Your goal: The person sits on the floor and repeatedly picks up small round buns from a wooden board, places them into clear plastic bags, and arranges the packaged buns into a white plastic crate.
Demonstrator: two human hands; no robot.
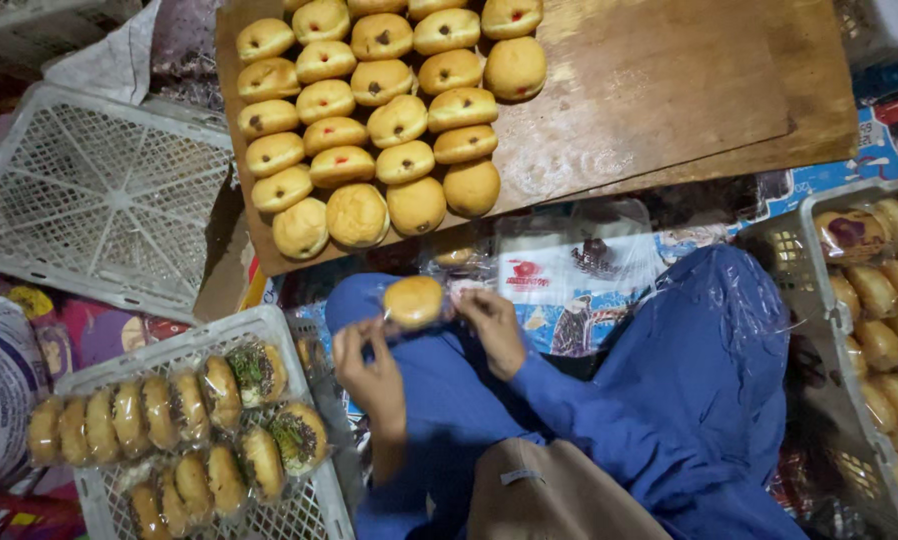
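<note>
Head view: bun in clear wrapper, pinched between left hand and right hand, fingers closed on wrapper edges; just below wooden board, level between both hands.

Before me a wooden board carries rows of round buns on its left half; plastic crates sit on the floor beside it.

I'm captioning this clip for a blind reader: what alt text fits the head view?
Seen from above, a person in blue holds a round bun in clear wrap between the left hand and right hand. A wooden board of unwrapped buns lies ahead, with white crates of wrapped buns at left and right.
</note>
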